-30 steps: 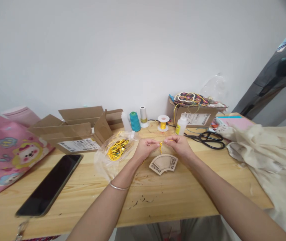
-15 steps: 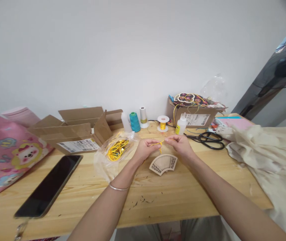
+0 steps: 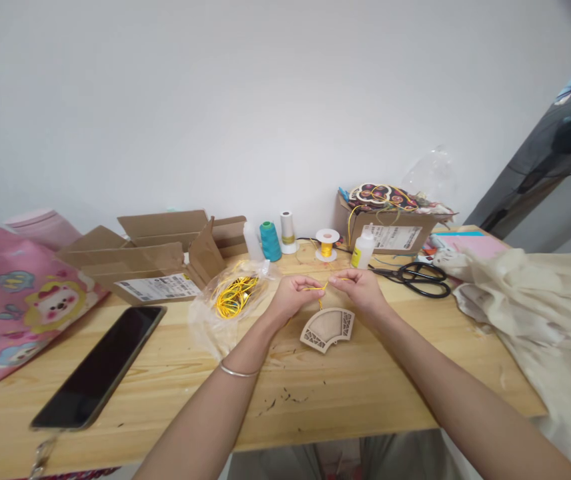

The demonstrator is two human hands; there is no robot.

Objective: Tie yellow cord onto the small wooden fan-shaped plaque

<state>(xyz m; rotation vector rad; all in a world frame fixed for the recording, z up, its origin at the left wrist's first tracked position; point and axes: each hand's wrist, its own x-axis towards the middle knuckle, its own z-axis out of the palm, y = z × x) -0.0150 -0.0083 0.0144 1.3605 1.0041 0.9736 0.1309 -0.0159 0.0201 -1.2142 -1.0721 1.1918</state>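
Between my two hands runs a thin yellow cord. My left hand pinches it between thumb and fingertips. My right hand pinches another stretch of it just to the right, the fingertips of both hands close together. Below them hangs a fan-shaped wooden pendant with cut-out lattice at both ends, joined to the cord at its top edge. Whether it touches the table I cannot tell. The exact shape of the cord at my fingertips is too small to make out.
Left of my hands lies a plastic bag of yellow cord, with a phone and an open cardboard box beyond. Behind stand a teal thread cone, a yellow spool and a bottle. Black scissors and cream cloth are right.
My fingertips have shifted slightly on the cord, and the stretch between them looks different. The fan-shaped pendant has turned a little and hangs slightly lower. Both hands keep their pinch.
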